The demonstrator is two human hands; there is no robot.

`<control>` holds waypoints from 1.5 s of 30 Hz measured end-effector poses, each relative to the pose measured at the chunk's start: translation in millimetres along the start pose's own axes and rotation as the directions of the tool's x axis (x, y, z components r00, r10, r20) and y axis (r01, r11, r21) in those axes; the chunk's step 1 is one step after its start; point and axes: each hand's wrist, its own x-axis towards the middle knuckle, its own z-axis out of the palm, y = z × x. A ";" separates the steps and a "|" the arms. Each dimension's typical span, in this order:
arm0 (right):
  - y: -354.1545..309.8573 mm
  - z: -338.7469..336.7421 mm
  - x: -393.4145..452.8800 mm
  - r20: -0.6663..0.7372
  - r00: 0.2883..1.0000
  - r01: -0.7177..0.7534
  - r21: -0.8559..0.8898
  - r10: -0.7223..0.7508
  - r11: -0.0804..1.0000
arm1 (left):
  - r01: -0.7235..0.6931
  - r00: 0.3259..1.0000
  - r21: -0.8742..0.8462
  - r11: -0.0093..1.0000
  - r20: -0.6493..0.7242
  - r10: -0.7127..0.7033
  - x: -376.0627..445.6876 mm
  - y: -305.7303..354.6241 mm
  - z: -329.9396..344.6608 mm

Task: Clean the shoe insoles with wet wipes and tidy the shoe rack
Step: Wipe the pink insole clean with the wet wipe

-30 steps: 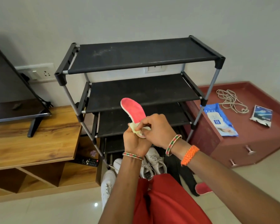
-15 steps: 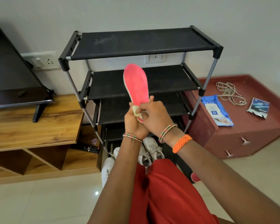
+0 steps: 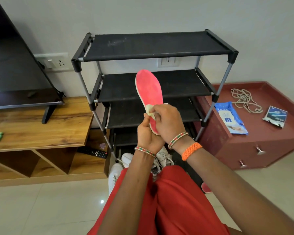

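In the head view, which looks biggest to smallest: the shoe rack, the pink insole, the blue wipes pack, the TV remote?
1. Shoe rack
2. Pink insole, though it is nearer the camera
3. Blue wet wipes pack
4. TV remote, partly hidden

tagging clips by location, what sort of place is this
Most likely a living room at home: a flat-screen television on a low wooden media unit, a black fabric-shelved shoe rack against the wall, and a maroon drawer cabinet beside it.

Left hand (image 3: 147,136): beaded wrist bracelet (image 3: 144,151). Right hand (image 3: 168,122): beaded bracelet, orange braided band (image 3: 191,150). Red garment (image 3: 168,206) over lap.
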 end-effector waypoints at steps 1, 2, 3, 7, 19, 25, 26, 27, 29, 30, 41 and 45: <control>1.5 0.2 2.2 -0.017 1.000 -0.010 0.013 0.011 1.000 | 0.011 1.000 -0.011 1.000 -0.003 -0.011 -1.6 -2.1 -0.5; 2.6 0.8 2.3 -0.021 1.000 -0.017 0.039 0.018 0.999 | 0.010 1.000 -0.021 1.000 -0.006 -0.010 -2.3 -2.1 -1.0; 3.1 2.0 0.4 -0.006 1.000 -0.024 0.076 0.025 0.997 | 0.001 1.000 -0.026 1.000 -0.010 -0.002 -2.1 -0.1 -1.8; 1.0 6.1 -19.4 0.116 0.992 -0.073 0.218 0.049 0.973 | -0.027 0.999 -0.002 1.000 -0.030 0.027 3.6 10.6 -11.0; 5.3 -4.4 -8.1 0.021 0.996 -0.093 0.344 0.091 0.934 | 0.045 0.999 0.033 0.998 0.018 -0.046 -5.6 -6.7 -9.5; 8.1 4.4 -21.5 0.109 0.990 -0.125 0.377 0.090 0.918 | 0.028 0.998 0.003 1.000 0.064 -0.028 -12.6 -0.3 -22.8; 9.5 5.0 -26.4 0.170 0.983 -0.121 0.358 0.063 0.926 | 0.014 0.997 -0.006 1.000 0.070 -0.014 -14.8 0.6 -26.2; 11.9 4.7 -30.4 0.239 0.971 -0.112 0.339 0.030 0.934 | 0.008 0.998 -0.010 1.000 0.062 -0.008 -15.4 0.4 -31.9; 22.4 -0.1 -33.0 0.399 0.916 -0.083 0.297 -0.044 0.951 | 0.028 1.000 -0.009 1.000 -0.006 -0.028 -15.8 -0.6 -41.6; 29.9 -4.9 -31.9 0.478 0.875 -0.075 0.279 -0.071 0.957 | 0.046 0.998 -0.014 0.999 -0.042 -0.046 -16.2 -0.7 -45.5; 55.5 -47.9 4.8 0.047 0.990 -0.138 0.439 0.131 0.888 | 0.048 0.999 0.118 0.992 -0.029 -0.045 -19.7 2.2 -37.5; 31.0 -33.7 -9.3 -0.065 0.993 0.109 0.181 -0.099 0.977 | 0.043 0.999 0.161 0.986 0.013 -0.046 -21.9 0.3 -29.9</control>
